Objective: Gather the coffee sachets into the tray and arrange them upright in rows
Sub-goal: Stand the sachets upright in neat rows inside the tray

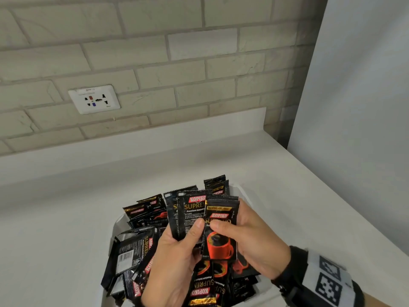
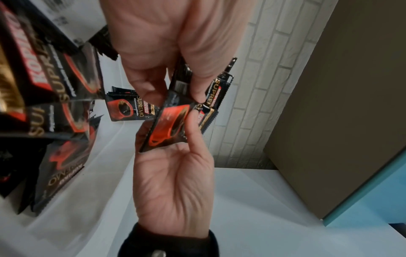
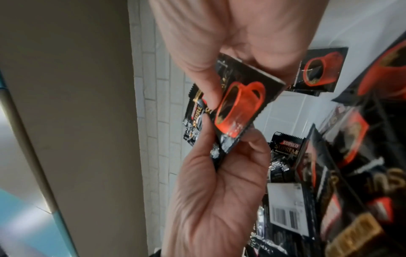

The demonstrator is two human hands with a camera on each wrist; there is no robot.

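Observation:
Black Kopiko coffee sachets [image 1: 135,251] lie jumbled in a white tray [image 1: 115,227] on the counter. A few more stand at its far side [image 1: 218,187]. My left hand [image 1: 190,233] grips a fanned bunch of sachets [image 1: 190,209] upright over the tray, thumb in front. My right hand [image 1: 243,229] pinches a single sachet with a red cup print [image 1: 221,242] against the right side of that bunch. In the left wrist view the red-cup sachet [image 2: 169,125] sits between the right thumb and fingers. The right wrist view shows the same sachet [image 3: 239,104] close up.
The white countertop [image 1: 66,218] stretches left of and behind the tray. A brick wall with a power outlet [image 1: 94,99] stands at the back. A tall grey panel [image 1: 354,107] closes off the right side, and the counter's edge runs diagonally at lower right.

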